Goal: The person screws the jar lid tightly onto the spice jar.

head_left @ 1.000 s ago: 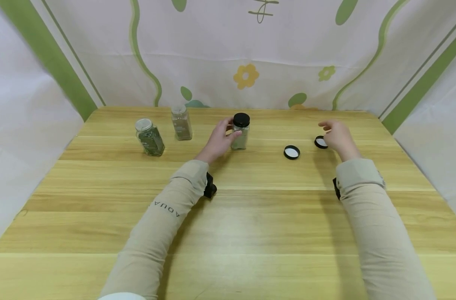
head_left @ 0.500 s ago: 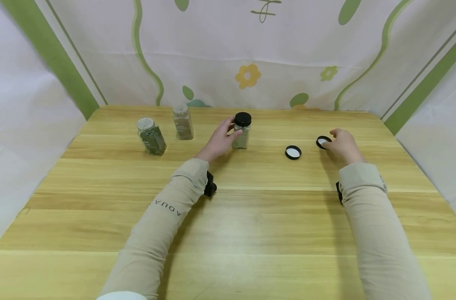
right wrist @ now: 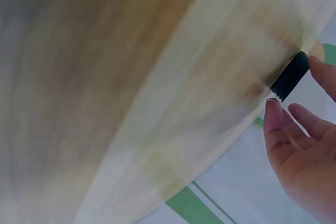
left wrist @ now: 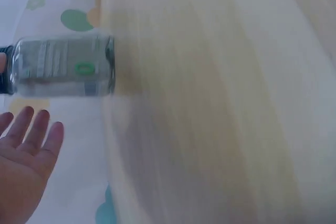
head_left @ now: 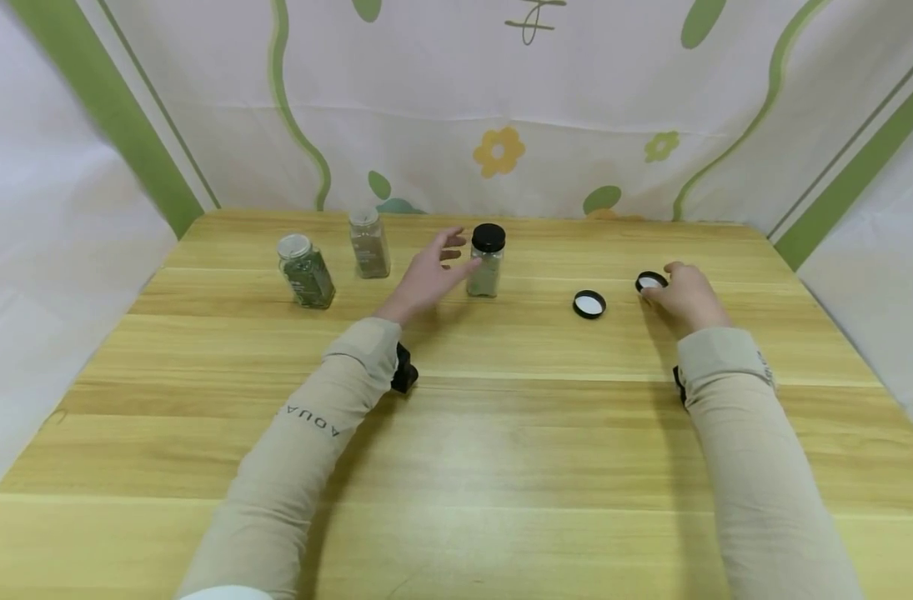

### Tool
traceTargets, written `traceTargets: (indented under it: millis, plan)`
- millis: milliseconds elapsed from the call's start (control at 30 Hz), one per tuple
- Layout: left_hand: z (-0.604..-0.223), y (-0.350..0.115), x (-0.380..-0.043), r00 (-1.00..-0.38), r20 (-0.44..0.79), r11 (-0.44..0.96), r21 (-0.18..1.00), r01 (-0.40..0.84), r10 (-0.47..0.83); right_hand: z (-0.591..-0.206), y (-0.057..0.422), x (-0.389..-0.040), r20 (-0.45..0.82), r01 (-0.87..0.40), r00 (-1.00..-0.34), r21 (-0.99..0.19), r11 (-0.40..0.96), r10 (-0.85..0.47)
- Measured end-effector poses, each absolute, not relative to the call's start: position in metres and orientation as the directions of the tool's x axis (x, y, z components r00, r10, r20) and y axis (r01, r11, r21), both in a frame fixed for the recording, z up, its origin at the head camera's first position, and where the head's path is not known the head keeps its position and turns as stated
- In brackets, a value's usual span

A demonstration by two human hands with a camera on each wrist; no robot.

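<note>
A glass spice jar [head_left: 484,279] with a black lid and pale green contents stands upright at the back middle. My left hand [head_left: 424,279] is just left of it, fingers spread and relaxed, the thumb near the glass. The left wrist view shows this jar [left wrist: 60,69] side-on, apart from most of the fingers. At the right, my right hand [head_left: 692,298] pinches a loose black jar lid [head_left: 651,282], white liner facing up. The right wrist view has that lid [right wrist: 291,76] between thumb and fingertips, close over the table.
Another black lid [head_left: 589,306] lies liner up, between the capped jar and my right hand. Toward the left stand two uncapped jars, one of green herbs [head_left: 308,277] and one of brownish powder [head_left: 370,252]. A printed curtain [head_left: 426,158] hangs behind the wooden table [head_left: 456,467].
My left hand has let go of the capped jar and drawn slightly left, its fingers opening. My right hand has come down to the far lid and taken its edge.
</note>
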State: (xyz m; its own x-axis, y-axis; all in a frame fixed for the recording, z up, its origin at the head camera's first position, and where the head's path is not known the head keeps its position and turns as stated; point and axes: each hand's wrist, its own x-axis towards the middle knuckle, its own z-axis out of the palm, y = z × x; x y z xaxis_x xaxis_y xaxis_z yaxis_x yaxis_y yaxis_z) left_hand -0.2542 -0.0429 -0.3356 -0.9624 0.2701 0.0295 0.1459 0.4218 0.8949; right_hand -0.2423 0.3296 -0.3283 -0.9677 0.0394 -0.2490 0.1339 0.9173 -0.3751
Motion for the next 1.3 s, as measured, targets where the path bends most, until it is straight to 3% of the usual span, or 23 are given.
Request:
traceTargets:
  millis: [267,533,800,1300]
  plan:
    - [-0.327,-0.061,-0.254,-0.962,0.263,0.35,0.896,0.274,0.078,-0.326,0.328,-0.241,-0.272,0.129,-0.962,-0.366,0.922,0.027]
    - [-0.32,-0.074,-0.252,-0.861,0.492,0.397,0.821,0.409,-0.13,-0.327,0.328,-0.242,-0.244,0.099,-0.97,-0.352,0.931,0.01]
    - [-0.32,-0.09,-0.254,-0.843,0.479,0.42,0.836,0.354,-0.243,-0.328,0.328,-0.242,-0.254,0.102,-0.967,-0.353,0.93,0.009]
    - [-0.325,-0.108,-0.255,-0.923,0.256,0.438,0.892,0.111,-0.288,-0.328,0.329,-0.242,-0.258,0.094,-0.966,-0.352,0.931,0.0]
